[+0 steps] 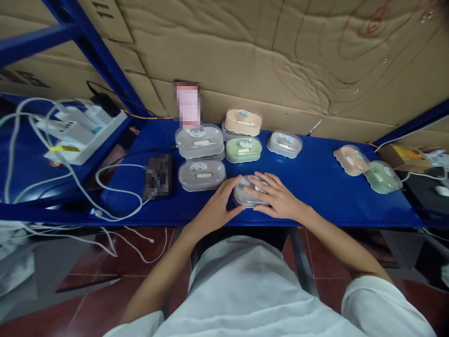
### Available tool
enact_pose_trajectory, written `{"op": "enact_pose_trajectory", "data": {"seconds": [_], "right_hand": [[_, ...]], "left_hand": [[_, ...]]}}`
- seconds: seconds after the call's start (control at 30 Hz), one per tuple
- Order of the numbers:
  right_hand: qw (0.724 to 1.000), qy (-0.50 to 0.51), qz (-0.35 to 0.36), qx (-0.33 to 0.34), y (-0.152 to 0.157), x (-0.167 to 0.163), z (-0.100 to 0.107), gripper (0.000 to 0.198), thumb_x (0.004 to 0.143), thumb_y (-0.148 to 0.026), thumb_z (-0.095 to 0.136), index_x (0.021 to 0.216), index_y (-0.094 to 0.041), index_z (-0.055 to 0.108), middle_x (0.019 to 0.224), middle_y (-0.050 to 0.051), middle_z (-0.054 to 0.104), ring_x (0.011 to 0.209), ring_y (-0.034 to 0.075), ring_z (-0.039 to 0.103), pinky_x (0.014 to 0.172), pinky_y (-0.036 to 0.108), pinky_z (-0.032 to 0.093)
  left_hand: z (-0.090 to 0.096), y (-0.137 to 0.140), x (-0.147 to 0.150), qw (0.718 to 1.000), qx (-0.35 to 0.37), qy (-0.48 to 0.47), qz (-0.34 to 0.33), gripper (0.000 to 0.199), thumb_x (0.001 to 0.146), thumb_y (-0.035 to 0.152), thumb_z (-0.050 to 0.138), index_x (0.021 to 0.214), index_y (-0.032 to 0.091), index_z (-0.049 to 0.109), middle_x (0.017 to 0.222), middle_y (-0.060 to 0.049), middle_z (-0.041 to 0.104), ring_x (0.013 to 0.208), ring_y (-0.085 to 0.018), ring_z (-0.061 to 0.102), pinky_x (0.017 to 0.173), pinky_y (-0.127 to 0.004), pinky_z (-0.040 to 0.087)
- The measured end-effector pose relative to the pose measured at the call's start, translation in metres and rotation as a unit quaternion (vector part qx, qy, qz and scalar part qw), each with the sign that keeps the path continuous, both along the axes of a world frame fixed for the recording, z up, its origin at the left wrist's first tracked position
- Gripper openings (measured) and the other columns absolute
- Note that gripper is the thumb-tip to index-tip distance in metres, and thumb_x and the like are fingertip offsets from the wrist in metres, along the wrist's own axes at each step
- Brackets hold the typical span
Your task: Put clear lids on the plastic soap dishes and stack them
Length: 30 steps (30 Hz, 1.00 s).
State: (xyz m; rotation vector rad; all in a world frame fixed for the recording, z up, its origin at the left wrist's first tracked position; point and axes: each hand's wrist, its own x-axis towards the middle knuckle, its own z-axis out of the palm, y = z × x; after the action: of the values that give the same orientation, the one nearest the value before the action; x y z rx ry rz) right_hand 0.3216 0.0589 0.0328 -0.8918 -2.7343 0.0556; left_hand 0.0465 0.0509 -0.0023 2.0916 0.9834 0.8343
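Note:
A small grey oval plastic box with a clear lid [242, 194] rests near the front edge of the blue table. Around its left end my left hand [219, 203] is curved, with the thumb at the near side and the fingers at the far side. Spread over the lid and right end are the fingers of my right hand [275, 196], which partly hide a round sticker. Just left of the hands sits a larger grey lidded box [202, 177]. Behind them is a green lidded box [243, 150].
More lidded boxes stand behind: a grey one [199, 142], a peach one [243, 122] stacked on another, and a small grey one [285, 144]. A peach box [351, 160] and a green box [383, 178] lie far right. A phone [188, 105] leans at the cardboard wall; cables and a power strip [101, 138] are left.

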Motion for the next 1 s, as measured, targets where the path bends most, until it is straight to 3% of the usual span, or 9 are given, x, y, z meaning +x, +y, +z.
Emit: {"op": "enact_pose_trajectory", "data": {"seconds": [0.33, 0.57, 0.83, 0.9, 1.0], "right_hand": [[0.998, -0.051, 0.009, 0.032, 0.007, -0.010, 0.009, 0.066, 0.106, -0.056, 0.059, 0.164, -0.029, 0.044, 0.169, 0.013, 0.045, 0.152, 0.038, 0.044, 0.116, 0.059, 0.044], [0.994, -0.056, 0.020, 0.089, 0.008, -0.008, 0.004, 0.066, 0.106, -0.055, 0.058, 0.165, -0.030, 0.043, 0.169, 0.011, 0.047, 0.150, 0.040, 0.045, 0.115, 0.060, 0.042], [0.998, -0.017, 0.046, 0.033, 0.025, -0.007, -0.007, 0.066, 0.104, -0.060, 0.059, 0.163, -0.032, 0.047, 0.171, 0.011, 0.042, 0.150, 0.041, 0.048, 0.113, 0.062, 0.046], [0.998, -0.003, 0.057, -0.019, 0.032, -0.005, 0.003, 0.071, 0.103, -0.062, 0.059, 0.164, -0.028, 0.044, 0.171, 0.013, 0.042, 0.154, 0.041, 0.044, 0.120, 0.065, 0.041], [0.988, 0.059, 0.094, -0.108, 0.047, 0.007, 0.052, 0.071, 0.111, -0.051, 0.049, 0.172, -0.024, 0.024, 0.168, 0.011, 0.047, 0.159, 0.030, 0.040, 0.128, 0.060, 0.037]], "left_hand": [[0.003, 0.000, -0.003, 0.999, -0.015, 0.033, 0.038, 0.082, 0.099, 0.044, 0.073, 0.167, 0.035, 0.028, 0.164, -0.011, 0.049, 0.153, -0.030, 0.050, 0.126, -0.050, 0.043], [0.003, -0.002, -0.002, 0.997, -0.029, 0.046, 0.047, 0.082, 0.097, 0.036, 0.076, 0.166, 0.037, 0.030, 0.165, -0.011, 0.047, 0.155, -0.031, 0.047, 0.126, -0.052, 0.044], [0.013, -0.001, -0.001, 0.994, -0.051, 0.069, 0.066, 0.084, 0.094, 0.040, 0.079, 0.165, 0.037, 0.035, 0.165, -0.012, 0.048, 0.154, -0.032, 0.049, 0.124, -0.056, 0.046], [0.014, -0.002, 0.000, 0.994, -0.041, 0.070, 0.078, 0.080, 0.095, 0.041, 0.079, 0.164, 0.036, 0.039, 0.164, -0.012, 0.051, 0.152, -0.031, 0.051, 0.123, -0.055, 0.048], [0.014, -0.003, 0.003, 0.993, -0.022, 0.073, 0.094, 0.079, 0.093, 0.040, 0.080, 0.162, 0.034, 0.043, 0.161, -0.013, 0.055, 0.150, -0.033, 0.055, 0.120, -0.054, 0.052]]}}
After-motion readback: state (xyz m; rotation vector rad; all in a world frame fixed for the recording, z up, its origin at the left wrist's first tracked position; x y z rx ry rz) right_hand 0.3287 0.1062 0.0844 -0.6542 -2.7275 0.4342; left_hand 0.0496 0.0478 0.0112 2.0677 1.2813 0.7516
